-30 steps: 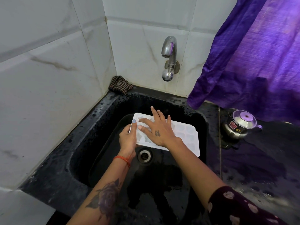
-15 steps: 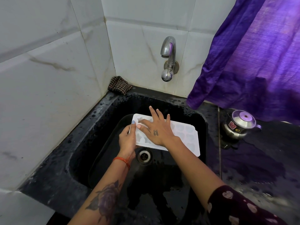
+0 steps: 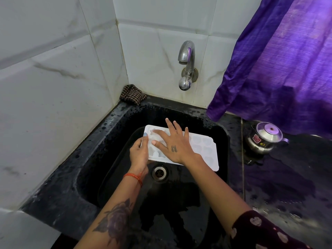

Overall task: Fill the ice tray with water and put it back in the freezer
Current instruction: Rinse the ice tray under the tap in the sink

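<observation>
Fingers (image 3: 168, 125) of the right hand (image 3: 175, 147) spread wide and flat, pressing down on top of the white plastic ice tray with little round cups (image 3: 201, 148). Nothing curled, nothing gripped there. Left hand (image 3: 139, 153) wrapped round the tray's near-left edge, thumb with a pale blue nail on top, the other fingers tucked under and out of sight.

Tray down inside the deep black stone sink (image 3: 100, 141), held above the round metal drain (image 3: 159, 172), its far-left corner close to the back-left wall of the sink and its right end near the right wall. Little room left on those two sides; lots of open dark floor toward the near side of the sink. Left half of the tray hidden under the right hand, so cups there hard to see. Too hard to tell whether water sits in the cups.

Shiny curved metal tap (image 3: 186, 65) on the white tiled wall (image 3: 53, 87), high above the tray and a bit behind it, with open air between. No stream of water to be seen. Small dark checked cloth (image 3: 132, 94) bunched in the back-left corner on the sink rim. Big purple curtain (image 3: 278, 60) hanging over the wet black counter (image 3: 287, 177) at the right, its bottom corner close to the sink's back-right edge. Small steel pot with a lid and a purple knob (image 3: 264, 137) on that counter, well apart from the tray.

Both arms cut off at the bottom edge. Orange thread band (image 3: 133, 177) on the left wrist, just beside the drain.
</observation>
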Demonstrator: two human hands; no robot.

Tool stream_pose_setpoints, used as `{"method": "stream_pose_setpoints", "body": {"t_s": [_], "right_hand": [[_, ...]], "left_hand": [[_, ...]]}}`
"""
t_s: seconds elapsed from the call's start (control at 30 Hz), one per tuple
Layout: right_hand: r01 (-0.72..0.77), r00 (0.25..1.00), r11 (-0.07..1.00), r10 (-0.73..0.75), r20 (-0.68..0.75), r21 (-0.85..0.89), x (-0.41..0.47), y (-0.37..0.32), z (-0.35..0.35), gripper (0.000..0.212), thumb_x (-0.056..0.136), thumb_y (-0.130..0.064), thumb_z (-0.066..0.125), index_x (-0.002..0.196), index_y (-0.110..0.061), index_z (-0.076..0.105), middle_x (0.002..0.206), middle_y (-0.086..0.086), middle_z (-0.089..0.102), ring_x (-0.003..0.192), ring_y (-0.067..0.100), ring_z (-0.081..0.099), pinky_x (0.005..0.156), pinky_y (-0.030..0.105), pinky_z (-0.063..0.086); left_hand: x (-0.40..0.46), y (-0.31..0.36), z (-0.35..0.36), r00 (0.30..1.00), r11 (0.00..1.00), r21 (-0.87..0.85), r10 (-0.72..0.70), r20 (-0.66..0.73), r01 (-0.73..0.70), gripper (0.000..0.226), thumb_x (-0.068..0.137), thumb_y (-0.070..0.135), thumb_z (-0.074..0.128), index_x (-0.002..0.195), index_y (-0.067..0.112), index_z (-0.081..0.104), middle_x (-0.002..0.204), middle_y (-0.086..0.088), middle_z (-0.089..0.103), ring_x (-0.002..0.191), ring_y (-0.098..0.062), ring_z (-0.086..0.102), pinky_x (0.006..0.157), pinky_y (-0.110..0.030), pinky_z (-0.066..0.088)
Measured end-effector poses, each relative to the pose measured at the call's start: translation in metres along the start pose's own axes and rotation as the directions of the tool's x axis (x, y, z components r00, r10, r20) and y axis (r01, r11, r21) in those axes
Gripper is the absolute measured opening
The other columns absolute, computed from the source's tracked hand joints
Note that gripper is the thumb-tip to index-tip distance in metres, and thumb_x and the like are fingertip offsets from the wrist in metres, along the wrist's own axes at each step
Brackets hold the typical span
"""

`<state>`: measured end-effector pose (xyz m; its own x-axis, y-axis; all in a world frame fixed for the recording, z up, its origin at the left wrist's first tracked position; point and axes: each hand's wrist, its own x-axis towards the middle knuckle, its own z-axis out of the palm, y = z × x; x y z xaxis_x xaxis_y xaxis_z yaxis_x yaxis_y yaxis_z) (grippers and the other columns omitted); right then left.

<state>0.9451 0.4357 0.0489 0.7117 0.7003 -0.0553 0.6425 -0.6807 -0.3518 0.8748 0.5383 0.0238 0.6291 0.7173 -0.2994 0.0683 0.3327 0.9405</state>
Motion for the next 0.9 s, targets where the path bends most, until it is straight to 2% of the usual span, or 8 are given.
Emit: {"method": "stream_pose_setpoints", "body": {"t_s": [0.13, 0.47, 0.57, 0.7, 0.77, 0.9], "right_hand": [[-0.028, 0.998, 0.998, 0.032, -0.061, 0.063, -0.009, 0.007, -0.003, 0.055, 0.095, -0.058, 0.031, 0.146, -0.037, 0.031, 0.162, 0.002, -0.001, 0.148, 0.025, -0.006, 0.115, 0.054, -0.008], [-0.181, 0.948, 0.973, 0.211, -0.240, 0.140, -0.049, 0.055, -0.012, 0.048, 0.096, -0.050, 0.040, 0.140, -0.030, 0.043, 0.161, 0.006, 0.011, 0.148, 0.026, 0.003, 0.117, 0.051, 0.000], [-0.231, 0.928, 0.962, 0.262, -0.265, 0.145, -0.058, 0.065, -0.009, 0.042, 0.098, -0.042, 0.042, 0.137, -0.028, 0.047, 0.159, 0.008, 0.016, 0.147, 0.027, 0.009, 0.117, 0.051, 0.004], [-0.277, 0.898, 0.948, 0.314, -0.309, 0.159, -0.067, 0.071, -0.004, 0.035, 0.097, -0.032, 0.047, 0.131, -0.024, 0.055, 0.157, 0.011, 0.022, 0.145, 0.029, 0.016, 0.117, 0.053, 0.009], [-0.299, 0.888, 0.940, 0.336, -0.313, 0.163, -0.069, 0.072, -0.001, 0.034, 0.096, -0.032, 0.049, 0.127, -0.022, 0.057, 0.157, 0.013, 0.024, 0.145, 0.031, 0.018, 0.117, 0.054, 0.011], [-0.345, 0.898, 0.927, 0.372, -0.235, 0.148, -0.067, 0.070, -0.001, 0.036, 0.098, -0.037, 0.043, 0.132, -0.028, 0.052, 0.159, 0.012, 0.017, 0.145, 0.032, 0.013, 0.116, 0.056, 0.010]], "left_hand": [[0.000, 0.003, -0.001, 1.000, 1.000, -0.009, -0.012, -0.010, 0.012, 0.021, 0.094, 0.034, 0.055, 0.082, 0.021, 0.065, 0.077, 0.001, 0.067, 0.067, -0.012, 0.064, 0.053, -0.023, 0.051], [0.004, 0.010, -0.006, 0.997, 1.000, -0.010, -0.022, -0.069, 0.021, 0.025, 0.094, 0.039, 0.054, 0.078, 0.020, 0.061, 0.081, 0.001, 0.065, 0.075, -0.016, 0.064, 0.065, -0.032, 0.055], [0.004, 0.012, -0.008, 0.996, 1.000, -0.008, -0.018, -0.084, 0.017, 0.026, 0.094, 0.040, 0.053, 0.079, 0.019, 0.061, 0.082, 0.001, 0.065, 0.073, -0.014, 0.063, 0.059, -0.029, 0.054], [0.004, 0.013, -0.011, 0.993, 0.999, -0.023, -0.029, -0.111, 0.027, 0.028, 0.094, 0.039, 0.053, 0.094, 0.013, 0.061, 0.083, 0.002, 0.064, 0.071, -0.012, 0.063, 0.048, -0.023, 0.053], [0.005, 0.014, -0.012, 0.992, 0.999, -0.026, -0.036, -0.120, 0.034, 0.026, 0.094, 0.039, 0.053, 0.095, 0.014, 0.061, 0.084, 0.001, 0.064, 0.071, -0.012, 0.063, 0.046, -0.022, 0.052], [0.004, 0.016, -0.012, 0.992, 0.998, -0.047, -0.045, -0.118, 0.040, 0.021, 0.094, 0.038, 0.053, 0.082, 0.022, 0.060, 0.082, 0.002, 0.063, 0.070, -0.012, 0.062, 0.043, -0.021, 0.052]]}}
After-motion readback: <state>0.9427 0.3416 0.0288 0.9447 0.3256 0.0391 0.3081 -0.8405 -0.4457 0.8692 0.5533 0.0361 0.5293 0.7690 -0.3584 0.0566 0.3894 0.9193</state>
